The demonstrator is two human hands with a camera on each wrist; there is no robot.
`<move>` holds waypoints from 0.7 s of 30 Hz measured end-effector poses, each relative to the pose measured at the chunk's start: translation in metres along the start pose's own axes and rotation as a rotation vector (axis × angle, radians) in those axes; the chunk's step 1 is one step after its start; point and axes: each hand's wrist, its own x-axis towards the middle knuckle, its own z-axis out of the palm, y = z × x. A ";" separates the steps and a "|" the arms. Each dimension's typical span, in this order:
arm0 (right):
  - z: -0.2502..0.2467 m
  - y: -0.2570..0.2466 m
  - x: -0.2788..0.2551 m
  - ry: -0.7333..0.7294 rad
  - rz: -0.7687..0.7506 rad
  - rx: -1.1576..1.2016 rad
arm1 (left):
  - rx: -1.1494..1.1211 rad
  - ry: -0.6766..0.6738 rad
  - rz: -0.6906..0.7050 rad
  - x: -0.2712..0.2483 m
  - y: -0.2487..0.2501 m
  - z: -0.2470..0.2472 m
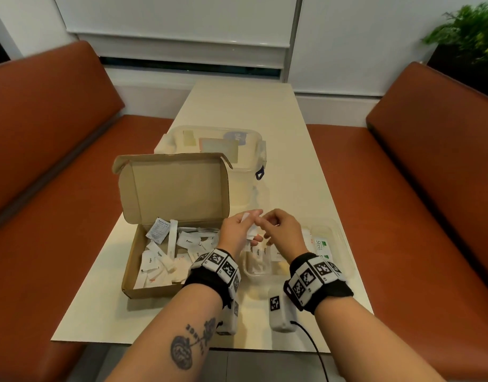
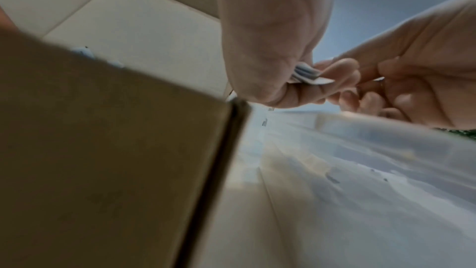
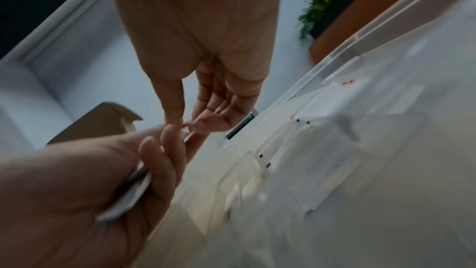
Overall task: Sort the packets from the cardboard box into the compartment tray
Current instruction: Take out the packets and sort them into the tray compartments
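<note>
The left hand (image 1: 237, 230) is raised between the cardboard box (image 1: 165, 238) and the compartment tray (image 1: 345, 244), its fingers and thumb curled round a small stack of white packets (image 1: 249, 226); the left wrist view shows the layered edges of that stack (image 2: 307, 74) fanned out past the thumb. The right hand (image 1: 284, 230) meets it from the right, thumb and forefinger pinched together at the upper corner of the stack; in the right wrist view the fingertips (image 3: 177, 121) touch the edge of the top packet, though whether one is already drawn free cannot be told.

To the left of the left hand the box lies open with its lid (image 1: 174, 186) standing upright; loose white sachets cover its floor; one reads "Sugar" (image 1: 159, 254), another seems to begin "Pepp" (image 1: 188, 241), and one at the back carries a panel of fine print (image 1: 158, 230) too small to read.

Under and to the right of the right hand sits the clear tray; a green-and-white packet in it reads "Stevi" (image 1: 320, 242), and a narrow packet below the hands is marked "Sugar" (image 1: 258, 252); which compartment each lies in cannot be told.

Beyond both hands, behind the lid, stands a clear lidded container (image 1: 218, 144); its blue label is unreadable. All rest on a pale table (image 1: 251, 111).
</note>
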 end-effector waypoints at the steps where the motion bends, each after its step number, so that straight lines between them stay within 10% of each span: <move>1: -0.003 -0.001 0.000 -0.007 0.008 0.050 | -0.014 -0.006 -0.011 -0.001 0.000 0.002; 21: -0.051 0.024 0.008 0.043 0.061 0.103 | 0.124 -0.113 -0.051 -0.003 0.001 0.023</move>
